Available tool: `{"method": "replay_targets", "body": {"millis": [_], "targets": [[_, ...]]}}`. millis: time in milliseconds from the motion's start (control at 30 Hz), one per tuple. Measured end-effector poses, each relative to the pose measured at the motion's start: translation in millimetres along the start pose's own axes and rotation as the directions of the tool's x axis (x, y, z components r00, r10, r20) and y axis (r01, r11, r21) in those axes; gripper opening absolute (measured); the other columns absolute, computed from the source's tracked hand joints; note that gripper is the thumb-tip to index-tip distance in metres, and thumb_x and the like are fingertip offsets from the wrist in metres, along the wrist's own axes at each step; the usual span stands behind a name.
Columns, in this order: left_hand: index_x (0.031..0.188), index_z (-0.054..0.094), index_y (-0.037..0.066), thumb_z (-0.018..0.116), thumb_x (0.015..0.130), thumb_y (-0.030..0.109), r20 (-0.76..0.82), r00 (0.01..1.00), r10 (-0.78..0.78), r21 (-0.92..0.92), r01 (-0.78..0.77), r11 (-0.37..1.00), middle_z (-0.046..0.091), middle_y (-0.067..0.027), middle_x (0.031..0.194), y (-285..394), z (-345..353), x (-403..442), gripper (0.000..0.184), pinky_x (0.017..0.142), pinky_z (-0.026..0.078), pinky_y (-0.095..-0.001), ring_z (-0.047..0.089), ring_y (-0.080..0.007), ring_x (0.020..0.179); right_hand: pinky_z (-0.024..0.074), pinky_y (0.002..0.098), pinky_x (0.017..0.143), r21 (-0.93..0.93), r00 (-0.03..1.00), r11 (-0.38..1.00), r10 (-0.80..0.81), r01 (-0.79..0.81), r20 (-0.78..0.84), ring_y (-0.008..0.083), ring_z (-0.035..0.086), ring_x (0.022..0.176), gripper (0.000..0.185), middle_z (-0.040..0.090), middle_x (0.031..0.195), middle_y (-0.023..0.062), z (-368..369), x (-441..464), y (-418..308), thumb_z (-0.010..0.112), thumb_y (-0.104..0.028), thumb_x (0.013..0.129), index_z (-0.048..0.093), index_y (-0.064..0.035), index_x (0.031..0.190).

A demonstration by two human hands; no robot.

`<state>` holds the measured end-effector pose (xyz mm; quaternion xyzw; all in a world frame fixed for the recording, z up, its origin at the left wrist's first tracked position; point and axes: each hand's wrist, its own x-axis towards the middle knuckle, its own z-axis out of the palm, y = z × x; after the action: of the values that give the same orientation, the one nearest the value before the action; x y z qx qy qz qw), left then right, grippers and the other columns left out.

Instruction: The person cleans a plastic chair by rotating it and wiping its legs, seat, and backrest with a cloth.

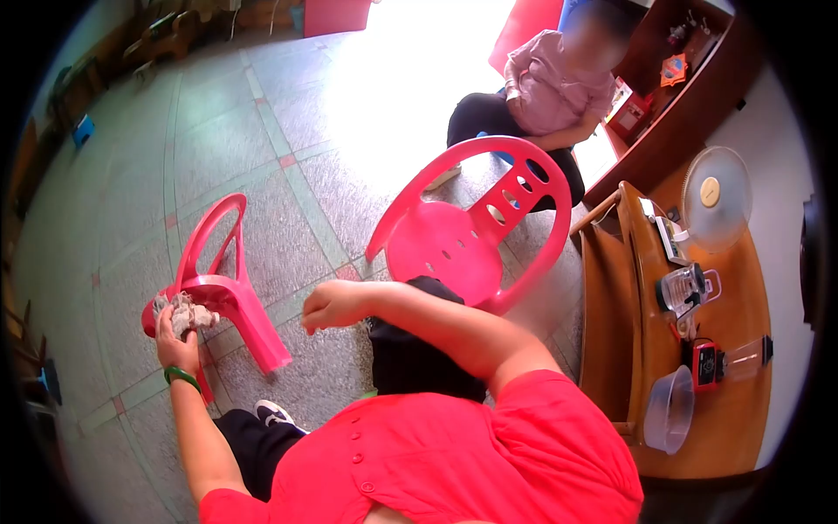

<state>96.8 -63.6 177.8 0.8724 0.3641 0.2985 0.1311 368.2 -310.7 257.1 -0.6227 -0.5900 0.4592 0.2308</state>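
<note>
We've got left hand (181, 347) curled round bunched cloth (185, 314) on pink frame (225, 297), loop (194, 236) reaching toward 1 o'clock, leg (257, 330) toward 5. Our right hand (336, 306), half-curled, apparently empty, sits farther off at 3.

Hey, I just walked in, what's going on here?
The person's left hand holds a crumpled cloth against a pink plastic chair. The right hand is in the air, with nothing visible in it. A second pink chair stands ahead, and another person sits beyond it.
</note>
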Motion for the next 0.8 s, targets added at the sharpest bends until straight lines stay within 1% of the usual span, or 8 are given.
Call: {"method": "replay_targets", "body": {"millis": [100,167,233,300,367,500,600,800], "targets": [[0.122,0.047,0.006,0.063,0.065,0.0,-0.007,1.0,-0.003,-0.005,0.003,1.0,0.05,-0.0149,0.125,0.4,0.4,-1.5,0.06,0.1,0.037,-0.0399,0.047,-0.0331,0.117,0.0472,0.0435,0.071,-0.391,0.995,0.915,-0.093,0.101,0.04,0.0344,0.061,0.082,0.027,0.064,0.086,0.0161,32.5,31.7,21.9,0.052,-0.028,0.082,0.065,-0.0045,0.087],[0.121,0.048,0.006,0.062,0.064,0.0,-0.011,1.0,0.009,0.0,-0.009,1.0,0.051,-0.0149,0.124,-4.1,1.1,-1.1,0.059,0.1,0.037,-0.0396,0.047,-0.0328,0.117,0.0493,0.0438,0.072,-0.543,0.989,0.837,0.127,-0.064,0.078,0.0341,0.062,0.086,0.025,0.065,0.089,0.0157,46.9,41.0,31.9,0.052,-0.026,0.081,0.066,-0.0047,0.085],[0.121,0.048,0.006,0.062,0.064,-0.001,-0.016,1.0,0.007,-0.006,-0.007,1.0,0.051,-0.015,0.124,-3.9,1.2,-0.6,0.059,0.1,0.037,-0.0396,0.047,-0.033,0.117,0.0498,0.0447,0.074,-0.736,0.915,0.664,0.366,-0.129,0.171,0.0342,0.062,0.09,0.026,0.065,0.094,0.0154,58.0,42.6,44.5,0.054,-0.026,0.08,0.067,-0.0055,0.088],[0.12,0.048,0.005,0.062,0.064,-0.001,-0.006,1.0,0.009,-0.019,-0.01,1.0,0.051,-0.0152,0.123,-2.0,0.4,-1.8,0.058,0.1,0.037,-0.0395,0.047,-0.0331,0.117,0.0495,0.0448,0.077,-0.741,0.885,0.658,0.416,-0.134,0.209,0.033,0.062,0.093,0.025,0.065,0.099,0.014,59.4,41.8,37.9,0.056,-0.024,0.079,0.066,-0.007,0.095],[0.12,0.048,0.005,0.061,0.064,-0.001,-0.018,0.999,0.033,-0.032,-0.033,0.999,0.051,-0.0157,0.123,-0.6,-0.4,0.0,0.058,0.101,0.037,-0.0395,0.048,-0.0336,0.116,0.0493,0.0446,0.079,-0.615,0.907,0.788,0.287,-0.039,0.31,0.0316,0.062,0.095,0.027,0.065,0.101,0.0135,64.8,52.6,43.8,0.058,-0.02,0.077,0.065,-0.0077,0.101],[0.119,0.049,0.004,0.061,0.063,0.0,-0.02,1.0,0.007,-0.059,-0.009,0.998,0.052,-0.0161,0.122,-0.9,-0.4,1.4,0.057,0.101,0.036,-0.0398,0.048,-0.0337,0.116,0.0496,0.0432,0.078,-0.586,0.954,0.802,0.256,-0.119,0.156,0.0309,0.062,0.096,0.029,0.065,0.101,0.0133,62.1,58.9,42.1,0.058,-0.017,0.076,0.064,-0.0074,0.103],[0.119,0.049,0.005,0.061,0.063,0.001,-0.012,1.0,0.001,-0.076,-0.002,0.997,0.051,-0.0153,0.123,-6.1,3.3,1.1,0.057,0.101,0.036,-0.0398,0.047,-0.033,0.117,0.0501,0.0414,0.077,-0.652,0.913,0.743,0.357,-0.151,0.196,0.0316,0.063,0.094,0.027,0.066,0.098,0.014,58.5,66.7,46.8,0.057,-0.015,0.075,0.065,-0.0053,0.099],[0.12,0.049,0.006,0.062,0.064,0.001,0.001,1.0,-0.028,-0.073,0.028,0.997,0.051,-0.0136,0.125,11.4,-3.7,1.5,0.057,0.101,0.037,-0.0387,0.047,-0.0321,0.117,0.0503,0.0413,0.076,-0.646,0.92,0.757,0.317,-0.1,0.229,0.0305,0.063,0.093,0.026,0.066,0.098,0.0134,87.0,86.5,45.6,0.058,-0.013,0.074,0.067,-0.0063,0.098]]}}
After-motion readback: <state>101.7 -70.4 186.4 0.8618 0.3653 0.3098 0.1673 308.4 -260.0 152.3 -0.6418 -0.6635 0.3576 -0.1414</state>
